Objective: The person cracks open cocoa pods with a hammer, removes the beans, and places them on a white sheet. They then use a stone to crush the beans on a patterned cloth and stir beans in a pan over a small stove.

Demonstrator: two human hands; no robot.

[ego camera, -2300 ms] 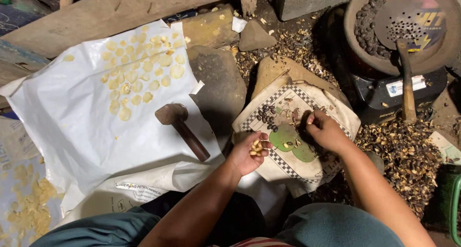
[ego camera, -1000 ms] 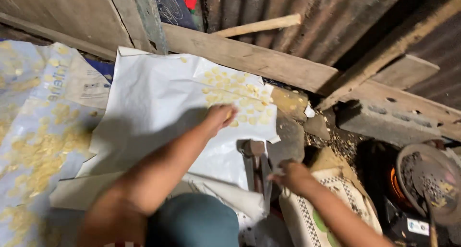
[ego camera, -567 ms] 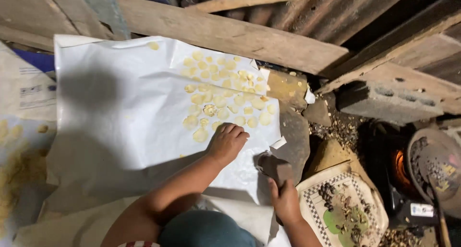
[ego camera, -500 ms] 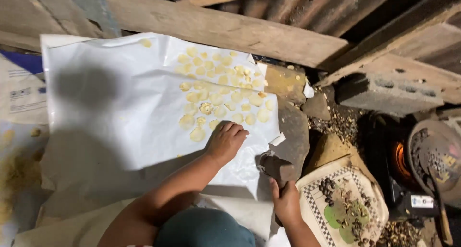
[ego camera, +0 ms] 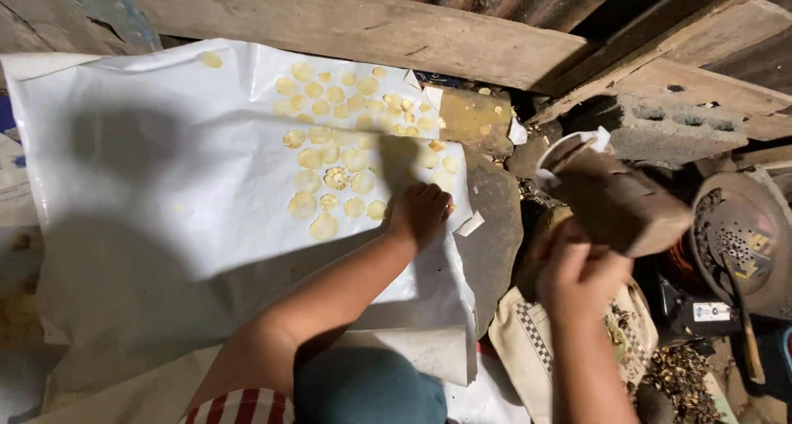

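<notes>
White sheet (ego camera: 165,185): bears flattened yellow discs (ego camera: 346,156). Left hand (ego camera: 419,214): fingers curled together, resting on sheet at the discs' lower edge. Right hand (ego camera: 577,271): fingers wrapped around wooden mallet (ego camera: 615,197), raised above flat stone (ego camera: 491,234).

Our left arm stretches forward and to the right across the white sheet (ego camera: 148,193), bare from the elbow down. Our left hand (ego camera: 421,214) rests palm down near the sheet's right edge, fingers curled loosely with the knuckles up. Our right forearm rises just right of the sheet, well off it. Our right hand (ego camera: 580,275) is raised and closed in a fist around the wooden mallet (ego camera: 615,197), knuckles toward us.
</notes>
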